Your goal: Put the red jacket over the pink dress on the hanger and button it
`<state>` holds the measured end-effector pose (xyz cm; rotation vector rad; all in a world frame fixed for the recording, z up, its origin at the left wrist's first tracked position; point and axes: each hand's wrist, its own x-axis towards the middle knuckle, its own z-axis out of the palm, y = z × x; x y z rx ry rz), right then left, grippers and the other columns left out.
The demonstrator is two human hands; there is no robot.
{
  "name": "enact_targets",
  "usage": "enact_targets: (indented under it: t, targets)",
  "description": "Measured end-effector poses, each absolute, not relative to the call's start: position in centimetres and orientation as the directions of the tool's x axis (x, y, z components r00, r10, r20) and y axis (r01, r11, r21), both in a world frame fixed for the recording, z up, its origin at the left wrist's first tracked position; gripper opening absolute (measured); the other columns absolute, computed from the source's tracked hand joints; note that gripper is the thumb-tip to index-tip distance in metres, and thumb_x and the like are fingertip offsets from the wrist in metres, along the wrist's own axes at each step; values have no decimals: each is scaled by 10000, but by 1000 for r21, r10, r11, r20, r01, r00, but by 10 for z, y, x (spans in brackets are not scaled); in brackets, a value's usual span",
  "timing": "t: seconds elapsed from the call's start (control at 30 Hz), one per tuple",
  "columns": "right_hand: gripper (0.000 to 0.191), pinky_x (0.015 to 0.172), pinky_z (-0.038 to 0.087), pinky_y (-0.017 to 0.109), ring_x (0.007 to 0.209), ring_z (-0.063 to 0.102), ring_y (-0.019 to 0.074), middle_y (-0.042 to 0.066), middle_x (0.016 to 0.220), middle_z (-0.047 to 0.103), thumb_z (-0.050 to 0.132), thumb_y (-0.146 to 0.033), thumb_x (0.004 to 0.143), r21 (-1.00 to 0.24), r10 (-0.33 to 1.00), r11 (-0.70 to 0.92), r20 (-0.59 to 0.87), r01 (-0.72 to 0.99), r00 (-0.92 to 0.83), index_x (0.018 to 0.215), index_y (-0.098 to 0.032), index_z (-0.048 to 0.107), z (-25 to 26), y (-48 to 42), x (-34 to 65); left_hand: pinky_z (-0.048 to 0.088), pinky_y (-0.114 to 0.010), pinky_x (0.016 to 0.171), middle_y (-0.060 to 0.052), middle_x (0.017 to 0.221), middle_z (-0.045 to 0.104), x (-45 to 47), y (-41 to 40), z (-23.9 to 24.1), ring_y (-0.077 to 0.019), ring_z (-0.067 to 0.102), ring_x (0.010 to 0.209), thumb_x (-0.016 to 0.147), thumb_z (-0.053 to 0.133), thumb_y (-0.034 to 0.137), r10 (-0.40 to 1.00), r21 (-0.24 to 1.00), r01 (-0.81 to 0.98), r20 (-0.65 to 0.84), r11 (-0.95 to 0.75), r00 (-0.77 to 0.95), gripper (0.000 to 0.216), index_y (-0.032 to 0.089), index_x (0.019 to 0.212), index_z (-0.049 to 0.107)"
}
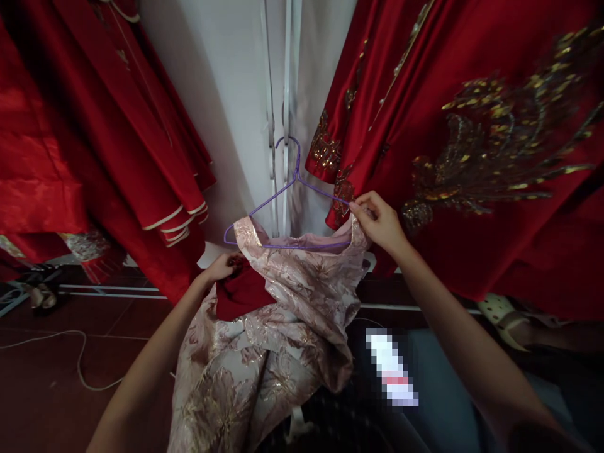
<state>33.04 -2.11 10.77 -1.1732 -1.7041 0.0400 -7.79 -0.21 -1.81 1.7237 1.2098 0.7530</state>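
A pale pink brocade dress (302, 270) with gold and rose flower patterns hangs on a thin purple wire hanger (298, 179). Its two shoulder straps loop over the hanger's arms, and the lower part is bunched towards me. My right hand (380, 220) pinches the right strap at the hanger's end. On the other side, my left hand (224, 267) has its fingers curled at the upper edge of a dark red cloth (243, 292), beside the left strap. Its fingertips are partly hidden. The red cloth lies against the dress.
Red garments (165, 170) with pale trim hang at left; red garments with gold sequins (453, 170) hang at right. Between them, white metal uprights (287, 75) stand before a pale wall. Below are a low rail (113, 291), a floor cable (85, 358) and a pale clog (503, 318).
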Motion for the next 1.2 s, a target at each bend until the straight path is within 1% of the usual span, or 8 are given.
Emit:
enact_targets:
  t: [0.17, 0.5, 0.7, 0.83, 0.93, 1.03, 1.13, 1.2]
  targets:
    - [254, 592, 428, 303, 611, 556, 167, 9, 679, 595, 506, -489, 820, -509, 708, 518, 706, 687, -10, 822, -235, 520, 108, -21, 331, 479, -275, 609, -51, 779, 689, -90, -4, 8, -166, 596, 639, 625, 683, 455, 929, 917, 398, -122, -29, 350, 405, 133, 870, 682]
    - [254, 646, 400, 313, 641, 567, 188, 20, 691, 606, 509, -466, 824, -423, 651, 405, 756, 810, 69, 756, -222, 493, 118, -54, 309, 405, -230, 654, 15, 691, 550, -69, 16, 103, -124, 498, 658, 758, 580, 369, 757, 796, 426, 575, -430, -310, 199, 171, 741, 571]
    - [240, 690, 380, 328, 667, 564, 203, 43, 727, 622, 462, -429, 852, -369, 615, 342, 783, 865, 91, 755, -211, 486, 105, -74, 283, 389, -221, 628, 25, 653, 486, 37, -21, 135, -111, 469, 636, 848, 495, 314, 696, 624, 373, 713, -686, 86, 155, 192, 754, 514]
    - [331, 633, 377, 286, 633, 567, 183, 48, 718, 644, 450, -501, 845, -430, 696, 348, 714, 833, 78, 743, -196, 526, 113, -70, 296, 407, -251, 737, 9, 730, 515, 57, -23, 127, -131, 498, 744, 858, 484, 305, 717, 633, 391, 688, -668, 111, 126, 202, 794, 517]
    - [469, 557, 357, 259, 556, 541, 155, 39, 574, 600, 396, -559, 850, -488, 839, 303, 543, 818, 13, 630, -179, 559, 137, -49, 316, 396, -290, 851, -15, 835, 554, 37, -14, 135, -171, 500, 927, 814, 528, 295, 788, 695, 425, 610, -580, 78, 116, 197, 759, 555]
    - [513, 496, 345, 262, 468, 495, 138, 34, 486, 549, 430, -577, 819, -519, 984, 174, 118, 837, -131, 541, -173, 577, 160, -13, 325, 437, -286, 736, -7, 783, 572, 16, -6, 153, -167, 538, 801, 781, 533, 339, 905, 836, 361, 335, -414, 262, 153, 193, 768, 578]
    - [461, 497, 386, 271, 471, 518, 140, 42, 492, 566, 536, -566, 757, -505, 868, 94, -381, 858, -320, 546, -163, 614, 167, 21, 312, 428, -263, 609, 6, 685, 578, 4, 0, 166, -143, 530, 642, 736, 550, 338, 884, 887, 398, 23, -234, 468, 167, 178, 762, 589]
    - [394, 533, 420, 274, 503, 545, 141, 39, 510, 586, 638, -530, 684, -475, 748, 166, -511, 864, -424, 584, -149, 646, 161, 34, 294, 421, -250, 595, 10, 682, 587, -1, 5, 167, -136, 524, 635, 700, 564, 299, 867, 873, 441, -45, -208, 497, 136, 169, 727, 590]
